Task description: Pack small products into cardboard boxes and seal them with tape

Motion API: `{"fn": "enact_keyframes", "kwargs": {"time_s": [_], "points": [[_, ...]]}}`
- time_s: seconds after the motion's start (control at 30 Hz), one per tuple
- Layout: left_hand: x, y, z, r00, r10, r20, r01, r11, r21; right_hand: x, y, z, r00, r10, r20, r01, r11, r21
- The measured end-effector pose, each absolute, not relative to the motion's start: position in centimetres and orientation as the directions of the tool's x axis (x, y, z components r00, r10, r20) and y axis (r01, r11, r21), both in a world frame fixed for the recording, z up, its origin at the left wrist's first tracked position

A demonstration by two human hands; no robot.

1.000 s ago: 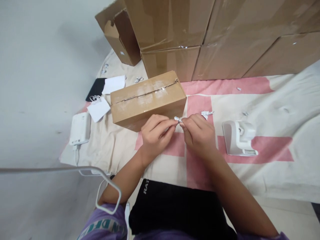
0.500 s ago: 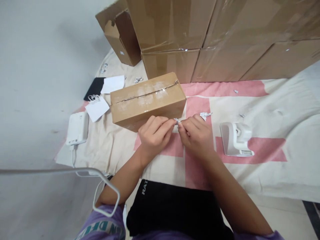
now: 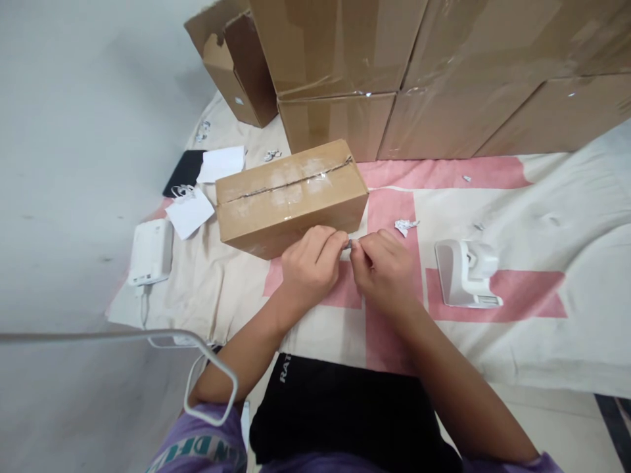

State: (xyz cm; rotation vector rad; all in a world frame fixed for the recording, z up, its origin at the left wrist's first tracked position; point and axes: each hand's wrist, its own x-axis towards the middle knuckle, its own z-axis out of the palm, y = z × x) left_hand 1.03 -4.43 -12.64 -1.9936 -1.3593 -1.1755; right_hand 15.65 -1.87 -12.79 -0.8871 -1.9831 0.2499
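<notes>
Just in front of a closed cardboard box, my left hand and my right hand meet fingertip to fingertip. Both are closed in a pinch on a tiny greyish piece, mostly hidden by the fingers; what it is cannot be made out. A crumpled white scrap lies just beyond my right hand. To the right, a white tape dispenser-like device rests on the cloth.
Large taped cartons are stacked at the back, beside an open box. At the left lie white papers, a black flat object and a white power unit with a cable. A grey cable loops across the lower left.
My left hand has turned slightly and shifted a little to the right. Less of the small piece shows between the fingertips. The box has not moved on the cloth.
</notes>
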Motion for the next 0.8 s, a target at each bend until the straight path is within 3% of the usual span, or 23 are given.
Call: {"fn": "enact_keyframes", "kwargs": {"time_s": [0.13, 0.27, 0.37, 0.53, 0.6, 0.67, 0.8], "points": [[1.0, -4.4, -12.8, 0.167, 0.543, 0.823, 0.912, -0.402, 0.080, 15.7, -2.2, -12.2, -0.279, 0.813, 0.512, 0.385, 0.583, -0.716], [1.1, -4.4, -12.7, 0.170, 0.539, 0.825, 0.906, -0.416, 0.084, 16.1, -2.0, -11.6, -0.302, 0.928, 0.219, 0.151, 0.273, -0.950], [1.2, -4.4, -12.6, 0.157, 0.534, 0.831, 0.896, -0.431, 0.107, 16.2, -1.6, -11.6, -0.368, 0.927, 0.078, -0.032, 0.071, -0.997], [1.2, -4.6, -12.8, 0.130, 0.553, 0.823, 0.887, -0.436, 0.152, 16.2, -1.3, -12.0, -0.418, 0.908, -0.012, -0.155, -0.085, -0.984], [1.0, -4.7, -12.7, 0.112, 0.574, 0.811, 0.868, -0.454, 0.202, 16.3, -1.4, -11.9, -0.410, 0.912, 0.019, -0.128, -0.037, -0.991], [0.7, -4.8, -12.4, 0.102, 0.605, 0.790, 0.847, -0.469, 0.250, 16.4, -1.5, -11.7, -0.378, 0.918, 0.121, -0.029, 0.118, -0.993], [0.2, -5.0, -12.0, 0.151, 0.652, 0.743, 0.836, -0.485, 0.256, 16.8, -1.6, -11.6, -0.370, 0.838, 0.401, 0.221, 0.498, -0.838]]}}
